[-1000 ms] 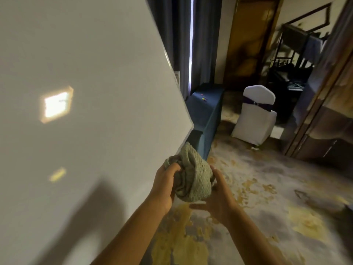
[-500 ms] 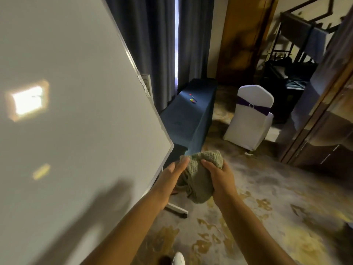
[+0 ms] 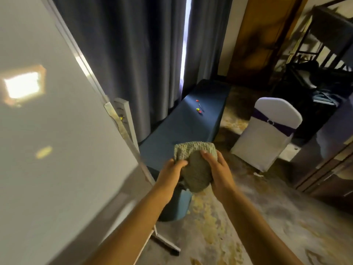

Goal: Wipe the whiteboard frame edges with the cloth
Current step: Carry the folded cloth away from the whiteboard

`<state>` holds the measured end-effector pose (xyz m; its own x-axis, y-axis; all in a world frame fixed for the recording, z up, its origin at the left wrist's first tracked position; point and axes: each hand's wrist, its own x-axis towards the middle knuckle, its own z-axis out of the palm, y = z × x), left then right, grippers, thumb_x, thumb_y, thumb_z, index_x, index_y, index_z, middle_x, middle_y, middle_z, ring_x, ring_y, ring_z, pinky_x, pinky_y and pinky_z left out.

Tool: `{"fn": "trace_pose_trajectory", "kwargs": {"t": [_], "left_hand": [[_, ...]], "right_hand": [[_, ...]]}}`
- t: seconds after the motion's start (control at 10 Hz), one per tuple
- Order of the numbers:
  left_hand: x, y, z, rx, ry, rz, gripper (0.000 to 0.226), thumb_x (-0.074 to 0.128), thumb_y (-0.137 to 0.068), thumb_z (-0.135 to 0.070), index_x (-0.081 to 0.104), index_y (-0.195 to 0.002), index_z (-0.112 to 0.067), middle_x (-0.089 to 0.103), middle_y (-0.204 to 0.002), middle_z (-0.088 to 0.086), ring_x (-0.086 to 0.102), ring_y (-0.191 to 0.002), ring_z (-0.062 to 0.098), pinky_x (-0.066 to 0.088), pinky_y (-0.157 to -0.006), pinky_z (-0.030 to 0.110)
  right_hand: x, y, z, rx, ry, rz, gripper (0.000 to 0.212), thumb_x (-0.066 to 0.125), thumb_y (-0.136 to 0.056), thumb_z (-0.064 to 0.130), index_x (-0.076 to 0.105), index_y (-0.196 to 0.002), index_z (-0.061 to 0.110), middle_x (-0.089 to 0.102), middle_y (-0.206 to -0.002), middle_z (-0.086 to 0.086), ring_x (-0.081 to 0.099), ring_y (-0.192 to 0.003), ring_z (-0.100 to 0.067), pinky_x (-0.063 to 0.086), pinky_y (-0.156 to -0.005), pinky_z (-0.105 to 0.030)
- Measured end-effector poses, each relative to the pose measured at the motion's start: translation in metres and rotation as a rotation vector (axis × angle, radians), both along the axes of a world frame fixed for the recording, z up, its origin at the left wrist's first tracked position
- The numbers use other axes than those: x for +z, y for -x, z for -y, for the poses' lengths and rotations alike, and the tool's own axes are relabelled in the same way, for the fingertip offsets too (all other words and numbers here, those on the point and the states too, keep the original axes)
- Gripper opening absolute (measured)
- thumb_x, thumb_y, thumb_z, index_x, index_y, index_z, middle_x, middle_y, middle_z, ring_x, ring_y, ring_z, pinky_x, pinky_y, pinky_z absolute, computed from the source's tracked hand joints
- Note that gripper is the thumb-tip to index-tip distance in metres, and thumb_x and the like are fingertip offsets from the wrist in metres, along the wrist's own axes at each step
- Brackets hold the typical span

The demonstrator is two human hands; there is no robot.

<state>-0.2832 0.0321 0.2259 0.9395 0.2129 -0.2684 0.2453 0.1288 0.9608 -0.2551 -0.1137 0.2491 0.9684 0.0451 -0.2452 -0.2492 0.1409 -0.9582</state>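
Observation:
A large white whiteboard (image 3: 57, 140) fills the left of the head view, and its metal frame edge (image 3: 91, 77) runs diagonally down to the right. A bunched grey-green cloth (image 3: 196, 165) sits between both hands, just right of the board's right edge. My left hand (image 3: 170, 173) grips the cloth's left side. My right hand (image 3: 217, 171) holds its right side with fingers over the top. The cloth is apart from the frame.
A long table in dark blue cover (image 3: 187, 127) with small coloured items stands behind the cloth. A white-covered chair (image 3: 267, 131) sits at the right. Dark curtains (image 3: 133, 54) hang behind. The board's stand foot (image 3: 164, 240) rests on patterned carpet.
The view has swung right, so the board edge sits further left. Both hands have regripped the cloth and raised it, the right hand moving from under it to over its top.

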Motion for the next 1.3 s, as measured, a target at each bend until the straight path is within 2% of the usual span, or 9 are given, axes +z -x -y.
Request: {"fn": "trace_pose_trajectory", "kwargs": {"t": [0.1, 0.2, 0.3, 0.6, 0.8, 0.9, 1.1, 1.2, 1.3], "left_hand": [[-0.019, -0.063, -0.004, 0.064, 0.063, -0.039, 0.041, 0.063, -0.068, -0.032, 0.074, -0.106, -0.021, 0.074, -0.117, 0.015, 0.069, -0.114, 0.037, 0.056, -0.103, 0.058], [-0.054, -0.126, -0.008, 0.207, 0.039, -0.099, 0.043, 0.069, -0.08, -0.029, 0.072, -0.121, -0.018, 0.074, -0.126, 0.01, 0.07, -0.115, 0.031, 0.058, -0.096, 0.045], [-0.101, -0.201, -0.023, 0.415, -0.078, -0.153, 0.016, 0.072, -0.097, -0.019, 0.069, -0.112, -0.021, 0.073, -0.124, 0.009, 0.068, -0.11, 0.026, 0.055, -0.093, 0.038], [-0.234, -0.299, -0.036, 0.526, -0.356, -0.567, 0.039, 0.07, -0.101, -0.02, 0.065, -0.131, 0.005, 0.067, -0.135, 0.027, 0.063, -0.128, 0.04, 0.045, -0.103, 0.04], [-0.268, -0.297, -0.032, 0.649, -0.389, -0.743, 0.056, 0.072, -0.098, -0.023, 0.051, -0.147, -0.007, 0.062, -0.142, 0.021, 0.061, -0.131, 0.039, 0.05, -0.109, 0.046], [-0.265, -0.293, -0.028, 0.676, -0.658, -0.681, 0.071, 0.071, -0.098, -0.024, 0.039, -0.16, -0.01, 0.046, -0.16, 0.022, 0.047, -0.147, 0.041, 0.04, -0.12, 0.054], [-0.272, -0.28, 0.002, 0.165, -1.078, -0.725, 0.083, 0.057, -0.102, -0.053, 0.022, -0.168, -0.017, 0.016, -0.177, 0.01, 0.015, -0.164, 0.037, 0.019, -0.131, 0.058], [-0.278, -0.27, 0.005, 0.051, -1.024, -0.841, 0.082, 0.039, -0.105, -0.064, 0.01, -0.17, -0.022, 0.007, -0.179, 0.008, 0.011, -0.163, 0.039, 0.019, -0.129, 0.062], [-0.263, -0.282, -0.01, -0.025, -0.989, -0.873, 0.081, 0.043, -0.106, -0.06, 0.011, -0.169, -0.02, 0.005, -0.178, 0.009, 0.011, -0.163, 0.041, 0.018, -0.127, 0.065]], "right_hand": [[-0.027, -0.076, -0.01, 0.162, 0.007, -0.126, 0.065, 0.076, -0.073, 0.054, 0.06, -0.129, 0.025, 0.07, -0.118, -0.011, 0.069, -0.107, -0.032, 0.057, -0.094, -0.049], [-0.062, -0.155, -0.026, 0.254, 0.032, -0.12, 0.037, 0.073, -0.085, 0.04, 0.071, -0.112, 0.014, 0.075, -0.108, -0.019, 0.074, -0.096, -0.033, 0.06, -0.086, -0.046], [-0.112, -0.25, -0.055, 0.269, 0.228, -0.038, 0.019, 0.075, -0.088, 0.032, 0.07, -0.105, 0.024, 0.075, -0.103, -0.012, 0.073, -0.092, -0.029, 0.059, -0.087, -0.05], [-0.273, -0.387, -0.096, 0.614, 0.735, 0.128, 0.045, 0.075, -0.084, 0.041, 0.062, -0.126, 0.031, 0.073, -0.113, -0.006, 0.067, -0.106, -0.031, 0.044, -0.08, -0.026], [-0.308, -0.401, -0.101, 0.822, 0.791, 0.16, 0.055, 0.069, -0.086, 0.046, 0.048, -0.136, 0.036, 0.063, -0.126, -0.005, 0.063, -0.11, -0.03, 0.052, -0.08, -0.031], [-0.304, -0.408, -0.099, 0.877, 0.968, 0.491, 0.064, 0.057, -0.09, 0.051, 0.04, -0.147, 0.028, 0.046, -0.148, -0.007, 0.046, -0.131, -0.033, 0.043, -0.102, -0.042], [-0.306, -0.401, -0.085, 1.353, 1.045, 1.046, 0.061, 0.04, -0.098, 0.049, 0.033, -0.155, 0.026, 0.026, -0.164, -0.007, 0.015, -0.153, -0.034, 0.025, -0.118, -0.058], [-0.312, -0.403, -0.069, 1.475, 1.127, 0.971, 0.067, 0.022, -0.1, 0.057, 0.022, -0.158, 0.024, 0.017, -0.167, -0.008, 0.008, -0.154, -0.033, 0.016, -0.121, -0.057], [-0.306, -0.403, -0.08, 1.484, 1.183, 0.919, 0.063, 0.037, -0.101, 0.051, 0.027, -0.157, 0.025, 0.02, -0.166, -0.005, 0.012, -0.154, -0.03, 0.014, -0.119, -0.062]]}}
